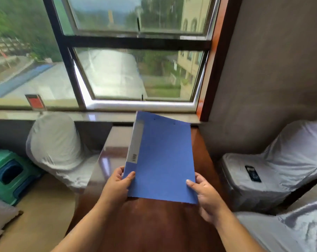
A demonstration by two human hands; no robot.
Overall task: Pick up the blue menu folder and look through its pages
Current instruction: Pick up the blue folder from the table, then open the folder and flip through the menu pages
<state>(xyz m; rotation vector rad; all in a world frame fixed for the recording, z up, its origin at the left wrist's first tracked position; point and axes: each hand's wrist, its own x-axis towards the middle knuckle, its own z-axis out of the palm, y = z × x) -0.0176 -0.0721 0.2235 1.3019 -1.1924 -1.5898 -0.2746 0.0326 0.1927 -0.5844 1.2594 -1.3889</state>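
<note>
The closed blue plastic menu folder is held up over the glossy dark brown wooden table, tilted so its far end points toward twelve o'clock, at the window. A grey-white label strip with a small barcode runs down its spine, on the left side. The left hand pinches the near spine corner at about nine o'clock of the folder, thumb lying on the front cover, fingers curled round behind. The right hand grips the near right corner at about four o'clock, thumb flat on the cover, the other fingers hidden underneath. White fabric-covered chairs stand either side of the table, one at ten o'clock and one at three o'clock. A green plastic stool sits on the floor far out at nine o'clock.
</note>
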